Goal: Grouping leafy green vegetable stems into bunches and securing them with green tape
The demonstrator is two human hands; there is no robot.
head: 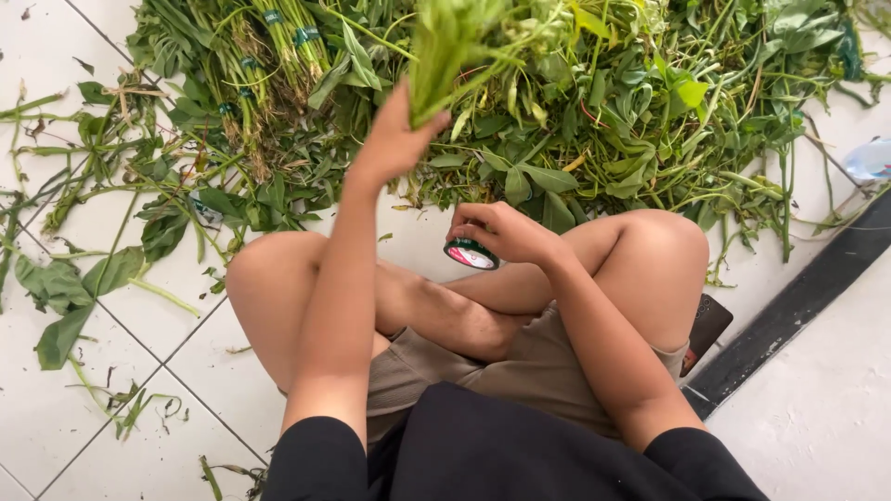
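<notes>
Fingers [422, 116] of left hand [394, 139] grip greens bunch [445, 46]; leaf pile [603, 111] behind.

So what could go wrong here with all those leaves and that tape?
1. The left hand grips the bunch of green stems only at its lower end, so a few stems might slide out onto the pile of greens.
2. The roll of tape sits loosely in the right hand above the legs and could drop.
3. Loose leaves lie scattered over the white tiled floor; someone stepping there might slip.
</notes>
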